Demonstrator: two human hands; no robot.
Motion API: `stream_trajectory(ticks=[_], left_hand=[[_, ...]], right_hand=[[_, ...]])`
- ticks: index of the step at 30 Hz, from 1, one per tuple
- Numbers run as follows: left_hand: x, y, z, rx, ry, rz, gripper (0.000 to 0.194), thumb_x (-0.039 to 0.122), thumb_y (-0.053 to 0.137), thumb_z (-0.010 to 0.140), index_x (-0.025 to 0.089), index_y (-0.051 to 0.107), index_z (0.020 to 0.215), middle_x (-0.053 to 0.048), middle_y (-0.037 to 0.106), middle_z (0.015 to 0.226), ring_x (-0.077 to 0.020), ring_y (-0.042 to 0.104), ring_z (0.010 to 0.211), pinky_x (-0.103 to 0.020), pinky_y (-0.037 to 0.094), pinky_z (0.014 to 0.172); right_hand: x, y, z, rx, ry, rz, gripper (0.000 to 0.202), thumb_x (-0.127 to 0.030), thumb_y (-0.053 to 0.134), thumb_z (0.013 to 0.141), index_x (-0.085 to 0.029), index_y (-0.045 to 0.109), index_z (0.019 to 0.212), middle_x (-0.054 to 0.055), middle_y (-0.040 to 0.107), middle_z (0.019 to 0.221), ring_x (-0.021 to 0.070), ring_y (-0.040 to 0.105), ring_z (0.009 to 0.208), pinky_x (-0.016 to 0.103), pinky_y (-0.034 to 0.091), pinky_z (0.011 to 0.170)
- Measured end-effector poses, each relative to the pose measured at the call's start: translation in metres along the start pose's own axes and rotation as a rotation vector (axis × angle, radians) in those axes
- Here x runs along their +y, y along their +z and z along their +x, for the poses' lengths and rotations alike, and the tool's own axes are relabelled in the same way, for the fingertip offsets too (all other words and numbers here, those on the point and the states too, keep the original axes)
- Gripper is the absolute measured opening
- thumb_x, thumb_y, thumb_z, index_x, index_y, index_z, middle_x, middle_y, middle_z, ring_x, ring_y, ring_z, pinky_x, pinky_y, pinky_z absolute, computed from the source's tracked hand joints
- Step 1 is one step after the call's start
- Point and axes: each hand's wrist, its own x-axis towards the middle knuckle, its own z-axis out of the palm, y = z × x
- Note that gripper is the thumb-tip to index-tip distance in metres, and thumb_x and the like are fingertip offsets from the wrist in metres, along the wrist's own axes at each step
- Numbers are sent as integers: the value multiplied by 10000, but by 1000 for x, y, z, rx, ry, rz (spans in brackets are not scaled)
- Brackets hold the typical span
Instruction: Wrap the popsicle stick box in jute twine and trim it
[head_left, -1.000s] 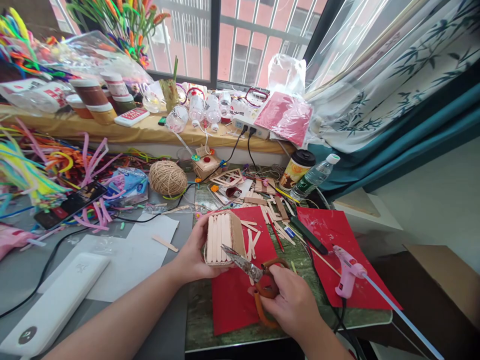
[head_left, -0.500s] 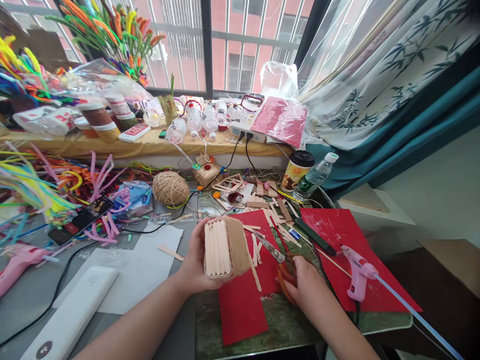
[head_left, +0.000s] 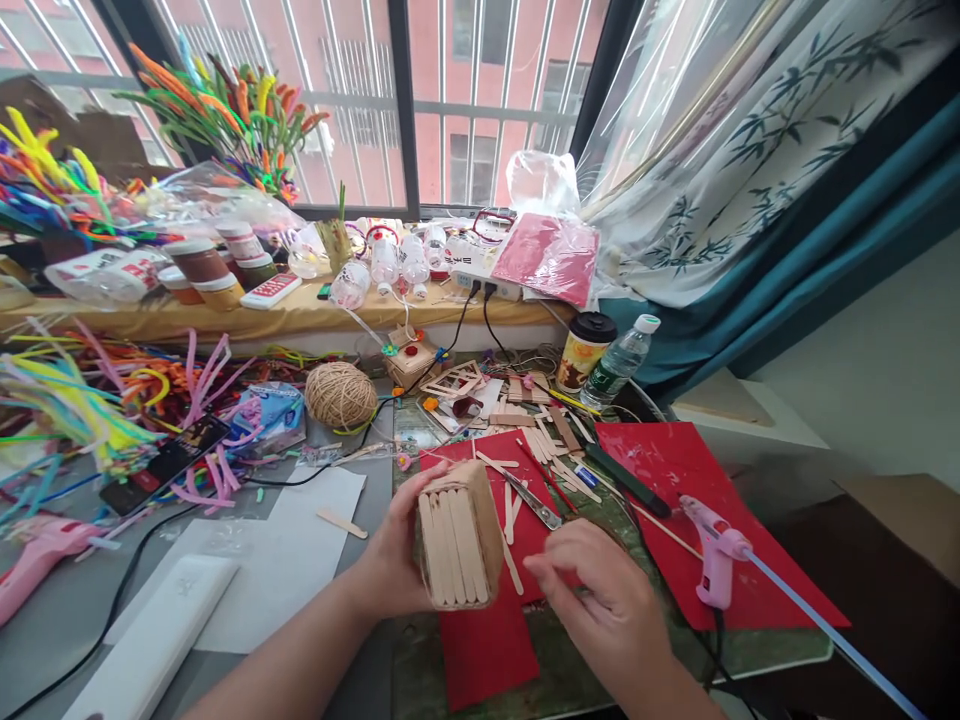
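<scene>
My left hand (head_left: 401,560) grips a small box (head_left: 456,545) from its left side. Flat craft sticks lie in a row across the face towards me, brown cardboard shows on the right side, and twine runs round the edge. Just right of the box, my right hand (head_left: 600,600) is closed, with thumb and forefinger tips close together; whatever is between them, if anything, is too small to make out. Behind that hand the scissors (head_left: 536,505) lie on the red sheet (head_left: 491,650), their handles mostly hidden by it. Loose craft sticks (head_left: 512,568) lie beside the blades.
A pink glue gun (head_left: 716,550) rests on another red sheet (head_left: 780,570) at right, its long glue stick jutting out. A twine ball (head_left: 341,395), a water bottle (head_left: 621,360) and a paper cup (head_left: 586,350) stand farther back. Pipe cleaners (head_left: 82,400) crowd the left.
My right hand has let go of the scissors, which now lie on the table, and has come nearer the box. The box has tipped and moved slightly down in view.
</scene>
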Motion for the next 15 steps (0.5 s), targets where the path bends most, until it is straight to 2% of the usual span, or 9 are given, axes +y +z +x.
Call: stream_trajectory(ticks=[1,3,6,10,15], left_hand=[[1,-1,2,9,47,16,1435,473,1013,632,330,73,1707,-222,337,1698,-457,410,1559,-681,397,1252],[4,-2,4,35,137,20,1355,397,1027,629,304,192,1692,-228,431,1647,-433,468,1529,-641,435,1240],[7,-1,4,-38,179,39,1358,402,1022,636,256,190,1698,-260,458,1629,-416,499,1511,-601,472,1222],[10,-1,5,-81,202,66,1336,433,1013,652,206,205,1693,-290,459,1619,-405,511,1505,-575,482,1222],[12,-1,11,-80,301,186,1188,358,963,750,207,245,1684,-270,535,1568,-400,476,1535,-600,483,1215]], right_hand=[[2,4,3,14,40,35,112,-160,674,1008,-252,734,1027,33,743,929,190,707,879,324,567,830],[8,12,7,23,121,124,220,-215,641,1037,-278,732,1227,74,754,1178,224,720,1085,368,574,969],[18,23,14,10,186,315,345,-297,643,1054,-345,686,1393,82,683,1416,256,660,1294,439,527,1120],[25,37,21,-18,173,545,323,-387,715,1022,-369,743,1343,81,705,1398,293,632,1347,521,485,1179],[31,45,20,29,192,765,202,-362,824,942,-375,838,1142,55,783,1245,287,653,1317,530,488,1180]])
